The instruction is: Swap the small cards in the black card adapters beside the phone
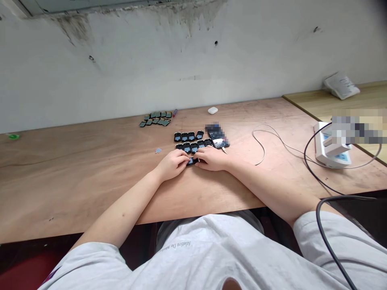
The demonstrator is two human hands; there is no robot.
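A small black case with a pale blue-grey square on it (pixel 190 161) lies on the table between my hands. My left hand (pixel 173 165) has its fingers drawn together at the left edge of this case. From the other side, my right hand (pixel 213 158) is closed over its right edge, and the fingers hide part of it. Just beyond my fingertips, several similar black cases (pixel 186 147) lie side by side, some partly covered by my hands. Another row of these cases (pixel 184 136) lies behind them. Left of my left hand is a small pale piece of film (pixel 158 150).
Several flat dark pieces with yellowish edges (pixel 155 119) lie near the wall beside a small purple-red tube (pixel 175 113). A phone (pixel 218 137) is plugged into a white cable (pixel 264 151). At right stand a white power strip (pixel 341 160) and black cable (pixel 320 225). A white case (pixel 213 110) sits behind.
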